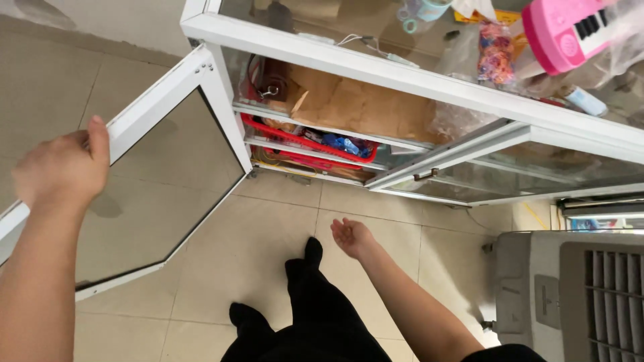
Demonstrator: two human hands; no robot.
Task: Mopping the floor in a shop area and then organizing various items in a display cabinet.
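The glass door (161,174) of the white cabinet (402,74) is swung wide open, and its top edge is gripped by the left hand (60,167). The right hand (350,236) is held loosely open and empty, low over the floor. The door is best held firmly by its frame and moved slowly, so the glass is not banged.

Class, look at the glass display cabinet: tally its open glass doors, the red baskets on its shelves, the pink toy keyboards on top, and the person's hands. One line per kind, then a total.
Open glass doors: 2 (left door, right door)
Red baskets: 2
Pink toy keyboard: 1
Hands: 2 (left hand, right hand)
Total: 7
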